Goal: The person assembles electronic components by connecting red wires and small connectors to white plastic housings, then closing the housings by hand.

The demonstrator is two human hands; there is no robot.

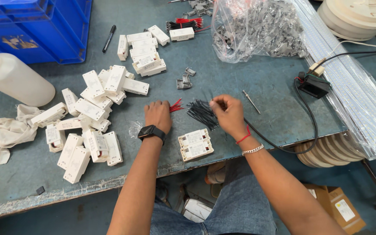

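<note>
My left hand [158, 114] rests on the grey-blue table [249, 82], fingers curled over a bunch of short red wires [176, 105] whose tips stick out to its right. My right hand [228, 114] pinches thin black wires from a loose bundle of black wires [201, 114] lying between the two hands. Two white rectangular plastic modules [195, 144] lie side by side just in front of the hands, near the table's front edge.
A heap of white modules [88, 117] fills the left; more are stacked behind [143, 48]. Also here: a white bottle [14, 78], rag [5, 132], blue crate [40, 26], clear bag of grey clips [257, 28], small metal pin [251, 102], black cable [310, 117], wrapped strips [353, 91].
</note>
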